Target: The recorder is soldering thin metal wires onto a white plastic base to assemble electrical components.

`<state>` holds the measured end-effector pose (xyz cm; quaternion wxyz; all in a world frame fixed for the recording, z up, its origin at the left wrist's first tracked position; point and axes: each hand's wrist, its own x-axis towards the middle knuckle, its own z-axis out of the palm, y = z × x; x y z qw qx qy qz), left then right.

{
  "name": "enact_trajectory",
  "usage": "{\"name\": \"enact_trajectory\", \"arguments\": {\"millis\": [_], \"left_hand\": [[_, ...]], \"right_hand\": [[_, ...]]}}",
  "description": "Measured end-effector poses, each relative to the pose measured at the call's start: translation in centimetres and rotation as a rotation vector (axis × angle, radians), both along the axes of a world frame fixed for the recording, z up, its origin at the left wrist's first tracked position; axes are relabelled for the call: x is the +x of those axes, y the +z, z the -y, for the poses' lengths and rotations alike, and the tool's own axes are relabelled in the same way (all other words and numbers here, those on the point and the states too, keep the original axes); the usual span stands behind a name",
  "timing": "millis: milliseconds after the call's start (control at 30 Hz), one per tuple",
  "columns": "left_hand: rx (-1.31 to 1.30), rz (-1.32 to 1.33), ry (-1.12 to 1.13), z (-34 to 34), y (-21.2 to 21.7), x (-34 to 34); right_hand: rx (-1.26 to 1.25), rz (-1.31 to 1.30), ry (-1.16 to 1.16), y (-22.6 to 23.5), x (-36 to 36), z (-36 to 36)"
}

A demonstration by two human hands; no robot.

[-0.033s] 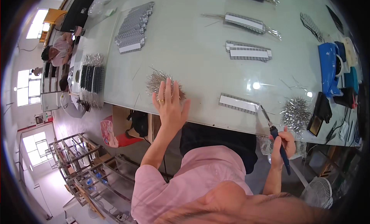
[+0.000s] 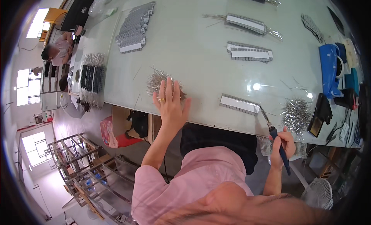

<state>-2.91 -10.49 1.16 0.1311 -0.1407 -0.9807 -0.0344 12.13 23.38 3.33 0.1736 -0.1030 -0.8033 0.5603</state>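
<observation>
My left hand [image 2: 172, 107] lies with its fingers stretched out over a pile of thin silvery wire pieces [image 2: 156, 81], near the table's front edge. In my right hand [image 2: 286, 145] is a soldering iron [image 2: 274, 134] with a dark blue handle. Its metal tip points up and left, at the right end of a white strip with gridded grey edges [image 2: 239, 104]. Whether the tip touches the strip I cannot tell. A second pile of silvery wire pieces [image 2: 295, 114] sits right of the iron.
Farther back on the pale table [image 2: 193, 43] are similar strips [image 2: 251, 53], some with wires [image 2: 245, 23], and a stack of grey strips [image 2: 135, 27]. At the right stand a blue tool [image 2: 329, 70] and a black holder [image 2: 320, 114]. A fan [image 2: 319, 193] stands below right. Other people sit at left.
The soldering iron and my right hand have shifted very slightly left. My left hand stays on the wire pile.
</observation>
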Motion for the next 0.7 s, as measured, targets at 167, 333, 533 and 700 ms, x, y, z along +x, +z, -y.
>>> {"name": "enact_trajectory", "arguments": {"millis": [167, 333, 533, 700], "left_hand": [[0.063, 0.102, -0.118, -2.3, -0.3, 0.0], [0.208, 0.177, -0.290, -4.0, -0.3, 2.1], [0.298, 0.212, -0.334, -3.8, -0.2, 2.2], [0.316, 0.184, -0.335, -3.5, -0.7, 2.4]], "right_hand": [[0.022, 0.011, 0.027, 0.7, -1.1, 1.6], [0.030, 0.032, 0.039, 0.6, -1.4, 2.3], [0.051, 0.047, 0.092, 1.2, -2.6, 3.4], [0.060, 0.022, 0.113, 1.3, -3.7, 4.2]]}}
